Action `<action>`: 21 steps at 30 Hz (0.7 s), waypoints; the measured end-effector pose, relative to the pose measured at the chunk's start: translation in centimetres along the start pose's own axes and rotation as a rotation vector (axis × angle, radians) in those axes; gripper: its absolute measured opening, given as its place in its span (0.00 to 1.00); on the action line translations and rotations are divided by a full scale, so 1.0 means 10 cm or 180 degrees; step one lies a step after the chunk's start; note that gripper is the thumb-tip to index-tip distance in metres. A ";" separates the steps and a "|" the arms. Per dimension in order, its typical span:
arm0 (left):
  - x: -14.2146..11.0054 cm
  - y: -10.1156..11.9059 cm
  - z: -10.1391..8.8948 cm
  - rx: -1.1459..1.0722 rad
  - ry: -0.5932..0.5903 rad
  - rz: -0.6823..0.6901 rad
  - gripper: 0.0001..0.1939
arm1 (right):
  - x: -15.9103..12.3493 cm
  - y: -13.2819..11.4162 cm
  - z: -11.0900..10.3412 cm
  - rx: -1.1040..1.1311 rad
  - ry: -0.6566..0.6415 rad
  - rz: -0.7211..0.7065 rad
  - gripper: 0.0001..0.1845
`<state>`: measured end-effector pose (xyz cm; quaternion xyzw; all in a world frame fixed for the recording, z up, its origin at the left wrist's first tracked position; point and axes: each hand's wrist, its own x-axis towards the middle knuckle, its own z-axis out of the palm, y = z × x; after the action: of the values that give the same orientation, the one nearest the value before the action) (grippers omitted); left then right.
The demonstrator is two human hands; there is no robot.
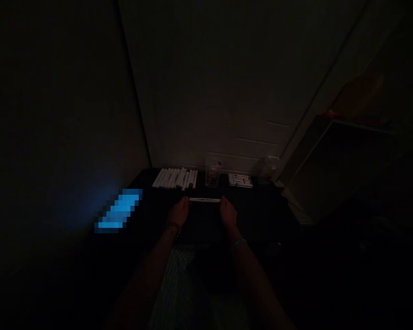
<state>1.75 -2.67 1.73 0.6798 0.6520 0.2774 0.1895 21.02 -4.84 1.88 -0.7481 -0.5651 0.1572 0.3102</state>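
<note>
A white marker [204, 200] is stretched level between my two hands, above the dark tabletop. My left hand [179, 211] is closed on its left end, and my right hand [228, 212] is closed on its right end. Printing runs along the middle of the barrel. Beyond my left hand lies a row of several white markers [170, 178], side by side. Past my right hand rests a flat pack of white markers [240, 180]. The fingertips are hard to make out in the dim light.
Clear plastic packages stand against the wall, one [212, 175] in the middle and another [270, 169] at the right. A glowing blue, pixelated screen [119, 211] lies at the table's left. A shelf unit [316, 160] rises on the right, with things on top.
</note>
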 end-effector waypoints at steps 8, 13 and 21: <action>0.00 -0.01 0.00 0.0153 -0.0027 0.0006 0.19 | 0.00 0.01 0.01 -0.0019 0.0014 0.0052 0.31; 0.00 -0.01 0.00 0.0119 -0.0022 0.0033 0.22 | 0.02 0.04 0.04 -0.0039 0.0079 0.0054 0.34; 0.01 -0.04 0.03 0.0059 0.0120 0.0115 0.22 | 0.00 0.03 0.03 -0.0089 0.0066 0.0008 0.32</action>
<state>1.59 -2.46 1.26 0.6878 0.6456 0.2874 0.1658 21.07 -4.77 1.48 -0.7546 -0.5631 0.1419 0.3054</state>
